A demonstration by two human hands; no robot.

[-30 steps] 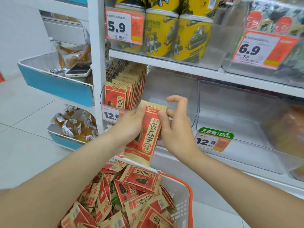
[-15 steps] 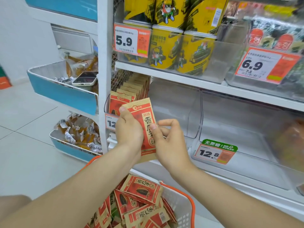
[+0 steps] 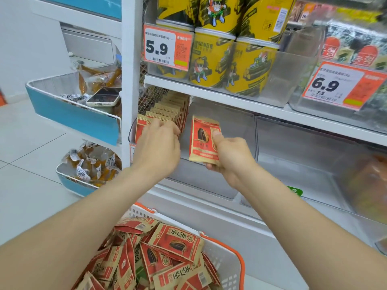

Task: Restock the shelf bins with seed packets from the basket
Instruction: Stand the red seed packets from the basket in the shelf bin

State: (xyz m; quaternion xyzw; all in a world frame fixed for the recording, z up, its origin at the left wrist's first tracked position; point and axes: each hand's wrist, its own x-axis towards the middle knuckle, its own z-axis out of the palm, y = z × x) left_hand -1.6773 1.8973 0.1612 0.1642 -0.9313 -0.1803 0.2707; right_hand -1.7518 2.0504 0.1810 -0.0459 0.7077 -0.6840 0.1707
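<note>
Red-and-tan seed packets stand in a row [image 3: 167,110] at the left end of a clear shelf bin [image 3: 236,126]. My left hand [image 3: 157,149] is at the front of that row, fingers curled over the tops of the front packets. Just to the right, my right hand [image 3: 230,158] pinches one seed packet [image 3: 202,139] upright inside the bin's open stretch, thumb on its front. Below, a white basket with an orange rim [image 3: 232,266] holds a heap of the same packets [image 3: 163,258].
A second clear bin [image 3: 314,164] sits to the right on the same shelf. Yellow cans [image 3: 211,57] and price tags fill the shelf above. At the left, blue side trays [image 3: 73,116] hold snack packs and a phone [image 3: 103,97].
Both hands have moved up from above the basket to the bin. The left went to the packet row; the right now holds a packet alone, farther right.
</note>
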